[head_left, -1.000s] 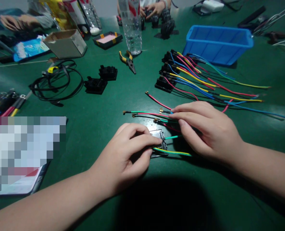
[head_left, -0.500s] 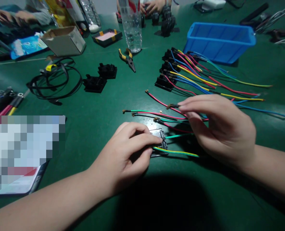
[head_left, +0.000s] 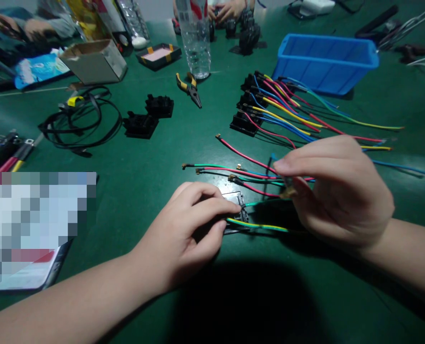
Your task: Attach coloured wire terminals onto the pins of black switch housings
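Note:
My left hand [head_left: 190,229] is closed on a small black connector housing [head_left: 235,198] that rests on the green table, thumb and forefinger pinching its side. A yellow-green wire [head_left: 262,227] and a teal wire run out of the housing to the right. My right hand [head_left: 336,188] is raised just right of the housing, fingers pinched on a wire whose brass terminal [head_left: 288,191] points down-left. Loose red and green wires [head_left: 226,169] with brass ends lie just beyond the housing.
Finished black connectors with coloured wires [head_left: 269,107] lie in front of a blue bin [head_left: 327,55]. Two black housings [head_left: 147,117], pliers [head_left: 190,88], a water bottle [head_left: 196,38], a cardboard box [head_left: 93,59] and a black cable coil [head_left: 79,122] lie farther out. Other people's hands work at the far edge.
My right hand lifted off the loose wires with one wire pinched, rose, and turned its terminal toward the housing. My left hand has stayed on the housing.

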A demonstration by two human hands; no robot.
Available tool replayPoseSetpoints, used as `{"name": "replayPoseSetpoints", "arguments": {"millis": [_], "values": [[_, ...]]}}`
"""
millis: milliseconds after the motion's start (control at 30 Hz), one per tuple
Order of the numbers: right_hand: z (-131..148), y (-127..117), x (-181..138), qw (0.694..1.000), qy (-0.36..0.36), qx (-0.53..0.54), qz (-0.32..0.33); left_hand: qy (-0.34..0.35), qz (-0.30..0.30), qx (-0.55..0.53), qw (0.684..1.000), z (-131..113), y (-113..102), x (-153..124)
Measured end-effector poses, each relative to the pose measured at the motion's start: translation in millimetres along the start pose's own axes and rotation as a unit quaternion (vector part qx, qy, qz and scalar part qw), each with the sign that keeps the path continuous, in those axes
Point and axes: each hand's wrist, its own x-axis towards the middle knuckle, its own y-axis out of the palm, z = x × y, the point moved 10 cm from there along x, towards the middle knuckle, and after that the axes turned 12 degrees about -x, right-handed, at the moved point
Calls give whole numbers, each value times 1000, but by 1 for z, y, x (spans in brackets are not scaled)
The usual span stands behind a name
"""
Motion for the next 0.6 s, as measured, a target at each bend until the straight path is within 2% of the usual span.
{"name": "replayPoseSetpoints", "arguments": {"millis": [300, 433, 600], "values": [[-7, -9, 2, 988, 44, 119, -84, -1, 1, 2, 1000, 0, 0, 1], [-8, -4, 3, 980, 59, 175, -76, 0, 3, 0, 1000, 0, 0, 1], [-9, -5, 3, 976, 82, 186, -84, 0, 5, -2, 1000, 0, 1, 1]]}}
